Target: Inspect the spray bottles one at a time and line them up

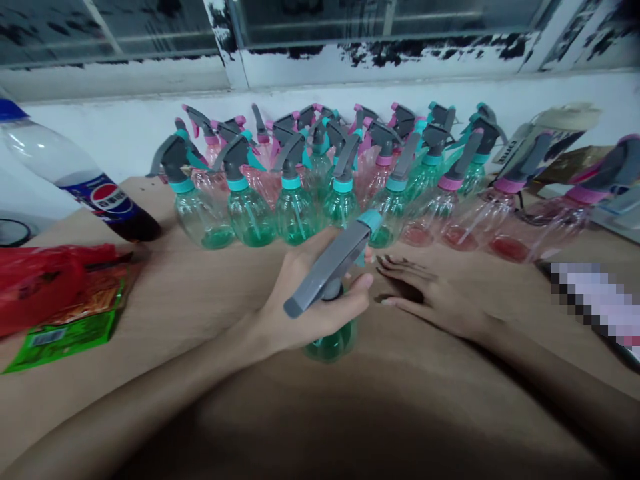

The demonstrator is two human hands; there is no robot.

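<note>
The left hand's (295, 273) grip wraps the green trigger spray bottle (335, 267), in front of the bottle row (250, 217). The right hand (440, 298), spread and holding nothing visible, faces that row. Upright, firm holding would steady the bottle best.

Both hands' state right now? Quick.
Left hand: closed around a gray-and-teal spray bottle.
Right hand: open, fingers extended, palm down, nothing visible in it.
</note>
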